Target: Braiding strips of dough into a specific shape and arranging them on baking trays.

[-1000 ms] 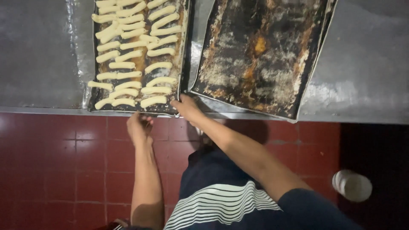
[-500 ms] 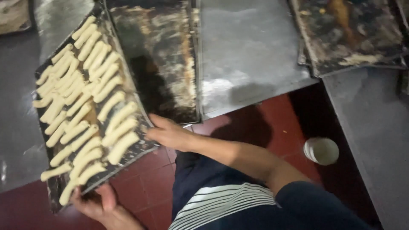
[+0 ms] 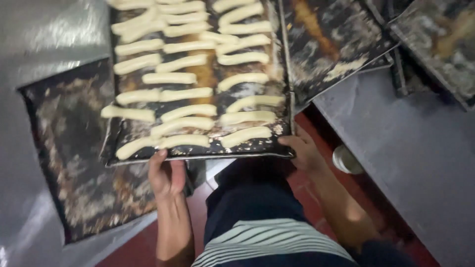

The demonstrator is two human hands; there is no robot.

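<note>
Above the red tile floor, the left hand and right hand grip only the near rim of the dough-laden tray, so it could tip and shed its dough strips.

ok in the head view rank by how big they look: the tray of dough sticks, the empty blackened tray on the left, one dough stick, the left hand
1. tray of dough sticks, though it is held nearer the camera
2. empty blackened tray, partly covered, so the top two are unsure
3. left hand
4. dough stick, looks close to the hand in length but thinner
</note>
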